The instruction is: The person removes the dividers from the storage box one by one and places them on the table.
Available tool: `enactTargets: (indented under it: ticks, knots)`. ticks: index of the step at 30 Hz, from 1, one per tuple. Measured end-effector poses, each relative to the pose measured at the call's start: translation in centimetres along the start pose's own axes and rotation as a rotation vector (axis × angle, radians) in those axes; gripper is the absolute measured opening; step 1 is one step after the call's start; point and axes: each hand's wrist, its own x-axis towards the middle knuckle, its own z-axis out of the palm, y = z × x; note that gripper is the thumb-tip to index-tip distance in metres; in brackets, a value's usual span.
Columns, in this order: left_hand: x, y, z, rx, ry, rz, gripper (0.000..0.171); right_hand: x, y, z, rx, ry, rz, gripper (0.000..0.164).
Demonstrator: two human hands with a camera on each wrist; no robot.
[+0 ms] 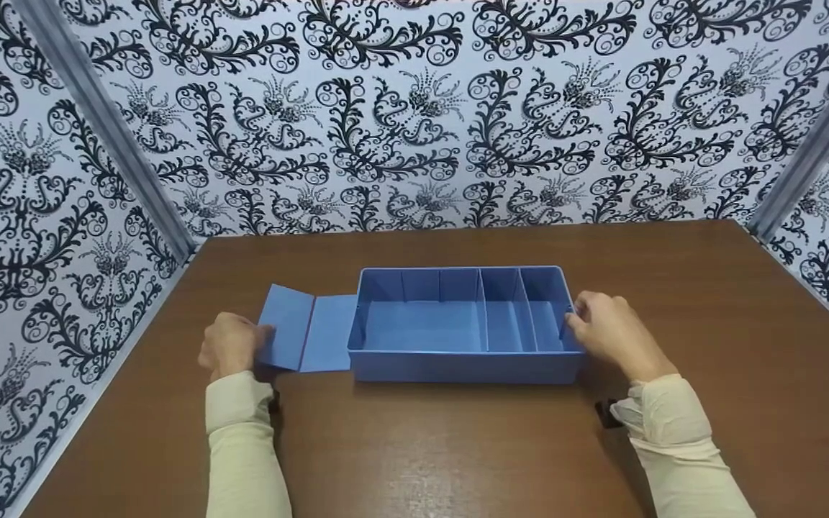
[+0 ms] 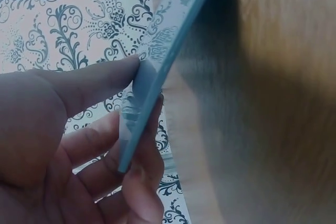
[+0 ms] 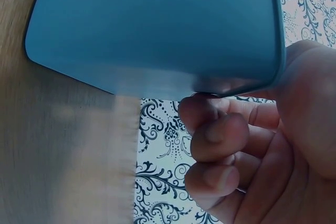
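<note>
Two grips | flap (image 1: 286, 329) pinched by left hand (image 1: 231, 344) | box (image 1: 465, 367) by right hand (image 1: 610, 332) | crease (image 1: 307, 334) could be torn by tugging

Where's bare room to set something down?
Bare tabletop lies in front of the blue box, between the sleeves; behind it, up to the patterned wall; and right of the right hand. Crowded: the band from the left hand through creased flap and box to right hand.

Pale cream sleeves (image 1: 245, 460), broad cuffs (image 1: 231, 403) (right one creased), black wrist pieces (image 1: 607, 414), bare hands (image 1: 231, 344)
</note>
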Motion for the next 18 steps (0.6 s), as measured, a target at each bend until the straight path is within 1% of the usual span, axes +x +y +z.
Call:
enactTargets:
  ticks: [5, 10, 14, 18]
  knots:
    - [0.17, -0.11, 0.16, -0.006, 0.005, -0.009, 0.029, -0.01, 0.03, 0.03, 0.004, -0.001, 0.002, 0.013]
    - [0.34, -0.36, 0.41, 0.004, 0.025, 0.001, 0.03, 0.0, 0.05, 0.07, 0.011, -0.009, 0.004, 0.013]
    - [0.28, -0.44, 0.58, 0.003, 0.047, 0.018, 0.029, -0.03, 0.05, 0.16, 0.001, 0.014, -0.013, 0.012]
    - [0.19, -0.54, 0.61, -0.001, 0.049, 0.025, 0.03, -0.03, 0.01, 0.24, -0.012, 0.037, -0.027, 0.013]
